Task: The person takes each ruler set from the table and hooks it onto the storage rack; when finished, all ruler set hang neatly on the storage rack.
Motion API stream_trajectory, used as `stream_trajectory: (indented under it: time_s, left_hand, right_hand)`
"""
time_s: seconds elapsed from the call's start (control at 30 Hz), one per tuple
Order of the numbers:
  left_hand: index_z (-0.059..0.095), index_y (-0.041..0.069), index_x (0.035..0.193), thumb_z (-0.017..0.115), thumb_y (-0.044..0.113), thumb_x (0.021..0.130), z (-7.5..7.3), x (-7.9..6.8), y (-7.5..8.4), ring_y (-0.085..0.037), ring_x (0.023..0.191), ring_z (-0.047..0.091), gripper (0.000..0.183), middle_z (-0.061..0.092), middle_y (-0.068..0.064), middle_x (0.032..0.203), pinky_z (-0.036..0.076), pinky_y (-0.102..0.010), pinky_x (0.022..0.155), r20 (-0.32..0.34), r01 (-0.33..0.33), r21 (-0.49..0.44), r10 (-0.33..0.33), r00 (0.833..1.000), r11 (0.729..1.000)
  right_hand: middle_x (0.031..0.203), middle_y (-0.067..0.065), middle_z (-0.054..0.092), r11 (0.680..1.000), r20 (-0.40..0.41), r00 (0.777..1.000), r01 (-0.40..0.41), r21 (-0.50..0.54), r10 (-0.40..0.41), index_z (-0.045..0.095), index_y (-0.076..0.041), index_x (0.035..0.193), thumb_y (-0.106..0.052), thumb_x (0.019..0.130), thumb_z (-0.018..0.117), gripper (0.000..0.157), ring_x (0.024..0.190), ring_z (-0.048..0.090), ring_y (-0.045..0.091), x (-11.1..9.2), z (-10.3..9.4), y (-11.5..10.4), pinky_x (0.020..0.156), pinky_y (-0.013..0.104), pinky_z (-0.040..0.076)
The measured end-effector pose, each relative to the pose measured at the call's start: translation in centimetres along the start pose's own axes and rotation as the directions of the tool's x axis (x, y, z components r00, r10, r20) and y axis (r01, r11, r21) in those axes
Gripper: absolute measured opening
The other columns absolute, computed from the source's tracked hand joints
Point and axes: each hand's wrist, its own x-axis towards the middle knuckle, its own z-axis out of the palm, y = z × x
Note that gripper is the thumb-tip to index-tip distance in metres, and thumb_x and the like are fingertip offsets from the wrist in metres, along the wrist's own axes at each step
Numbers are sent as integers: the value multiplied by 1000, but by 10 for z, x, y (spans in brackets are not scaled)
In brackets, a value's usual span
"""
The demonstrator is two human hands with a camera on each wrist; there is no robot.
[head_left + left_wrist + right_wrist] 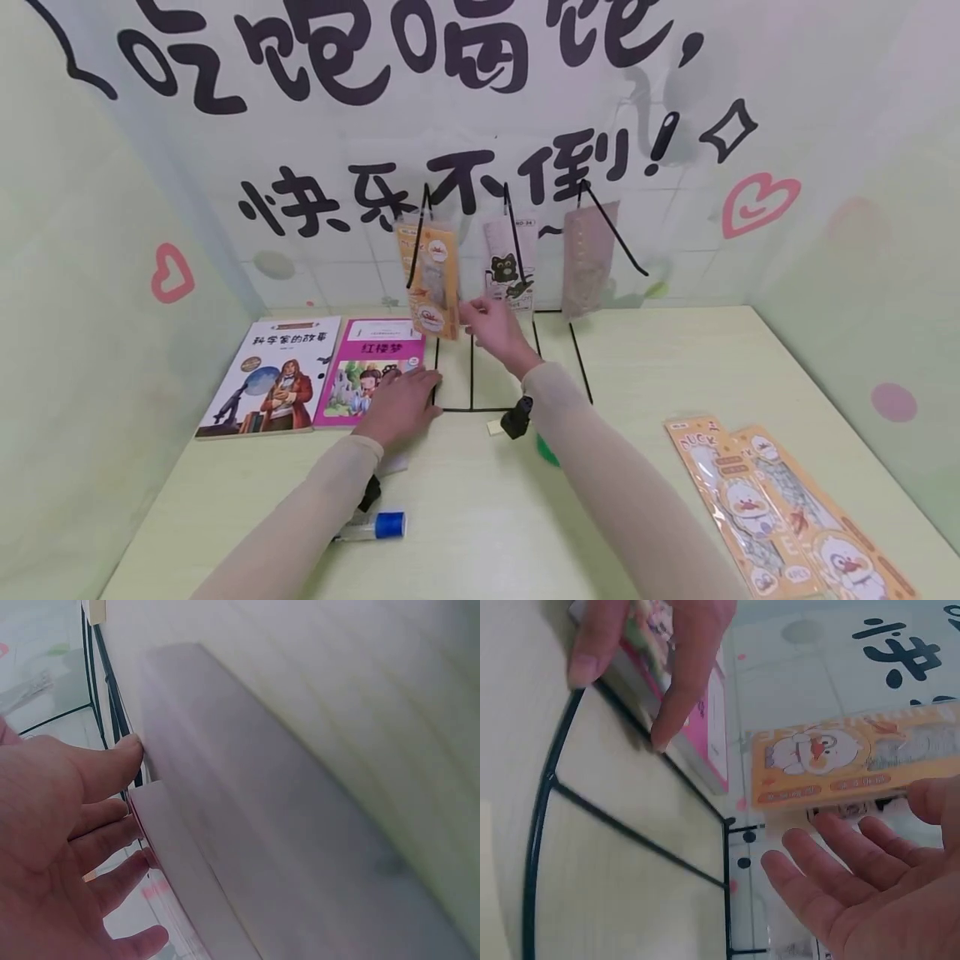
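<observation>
A black wire rack [472,410] stands on the table with three hooks. From its left hook hangs an orange duck-print package [435,287], in a clear sleeve. My right hand [498,333] is at the package's lower right edge; in the right wrist view its thumb touches the edge while the other fingers extend below. My left hand [402,404] rests low at the rack's front left corner, over the edge of a pink book [367,379]. Its thumb and a finger touch the base wires, fairly straight. A white cat-print package [505,267] hangs from the middle hook.
A pale pink package [592,267] hangs on the right hook. Another book [270,392] lies at the far left. Two more orange duck packages [738,500] overlap at the front right. A blue-capped marker [390,525] lies below my left forearm; a green object [547,450] is partly hidden.
</observation>
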Motion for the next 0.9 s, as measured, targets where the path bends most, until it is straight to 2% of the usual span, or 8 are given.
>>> stream_trajectory:
  time_s: [0.2, 0.37, 0.5, 0.67, 0.77, 0.9]
  left_hand:
    - [47, 15, 132, 63, 39, 83, -2, -3, -2, -25, 128, 36, 57, 45, -4, 136, 20, -54, 106, 8, 9, -5, -9, 1000, 1000]
    - [46, 15, 133, 62, 39, 84, -4, -2, -4, -24, 128, 34, 57, 44, -3, 137, 19, -53, 107, 20, 15, 3, -15, 1000, 1000]
    - [45, 15, 134, 61, 40, 85, -2, -1, -4, -24, 129, 33, 58, 43, -3, 138, 19, -53, 107, 35, 1, 5, -1, 999, 1000]
    - [44, 17, 134, 60, 42, 85, 0, 0, -3, -23, 130, 33, 57, 42, -2, 138, 19, -53, 107, 32, 1, 25, -2, 999, 1000]
    - [45, 17, 134, 60, 41, 85, 1, 1, -2, -22, 129, 33, 57, 43, -2, 137, 19, -52, 107, 26, -11, 20, 11, 1000, 1000]
    - [45, 17, 134, 59, 41, 85, 1, 1, -2, -22, 129, 33, 56, 43, -1, 137, 19, -52, 107, 26, -17, 21, 16, 1000, 1000]
  right_hand:
    - [96, 6, 61, 988, 35, 999, -18, -151, 24, 57, -11, 101, -26, 90, 55, 19, 83, 61, 22, -22, -27, 31, 64, 31, 54]
    - [94, 6, 61, 958, 36, 999, 16, -285, -6, 57, -8, 104, -26, 88, 57, 24, 78, 61, 19, -54, -66, 58, 64, 31, 52]
    - [94, 7, 61, 904, -9, 999, 25, -427, -32, 57, -4, 107, -27, 88, 58, 30, 81, 59, 20, -88, -107, 83, 63, 30, 51]
    - [95, 9, 62, 830, -73, 997, -19, -558, -26, 55, -1, 111, -35, 89, 57, 41, 84, 59, 24, -137, -159, 107, 60, 31, 49]
    - [99, 13, 60, 784, -92, 995, -83, -615, 33, 51, 0, 116, -46, 88, 54, 55, 84, 58, 25, -166, -186, 117, 58, 33, 48]
    - [102, 20, 58, 727, -86, 976, -205, -655, 199, 42, 7, 122, -59, 82, 52, 78, 73, 58, 20, -196, -208, 128, 52, 33, 46]
